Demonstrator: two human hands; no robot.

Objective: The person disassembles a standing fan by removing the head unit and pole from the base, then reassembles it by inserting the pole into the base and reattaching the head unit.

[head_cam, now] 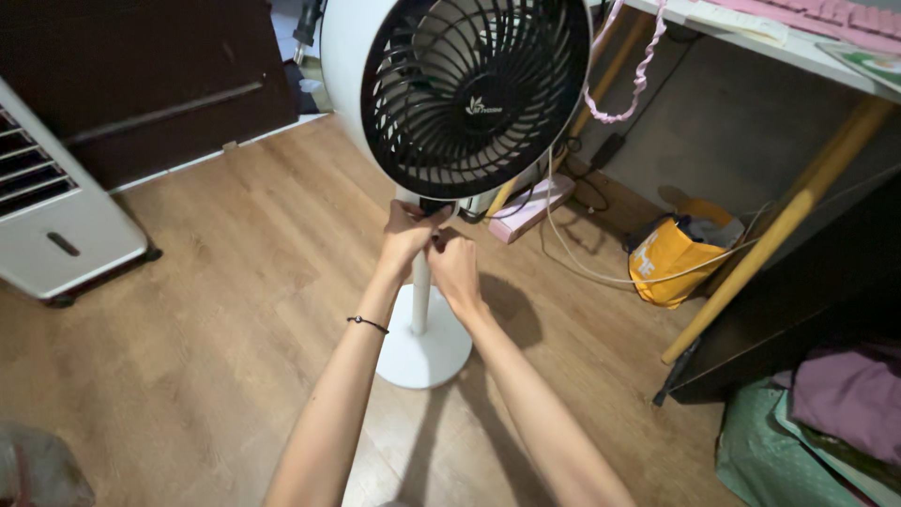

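Fan: I see a white pedestal fan [450, 94] with a black front grille, standing on the wooden floor [235, 310], its round base [427, 352] just ahead of my arms.
Left hand: my left hand [405, 235] is clenched around the top of the white pole [420, 300], right under the fan head, thumb side up against a dark part at the neck.
Right hand: my right hand [454, 263] is touching the left one, fingers curled in at the same joint (whether it pinches a knob or just the pole I cannot tell, the fingers hide it).
Step in hand: I judge this to be work at the neck joint, where head meets pole, both hands gripping there.
Next move calls for: a firm hold on the pole with one hand while the other works the joint, keeping the head from tipping.
Around: a white air cooler [56, 216] at left, a yellow bag [671, 258] and a pale cable [601, 268] under the surface [770, 38] at right.
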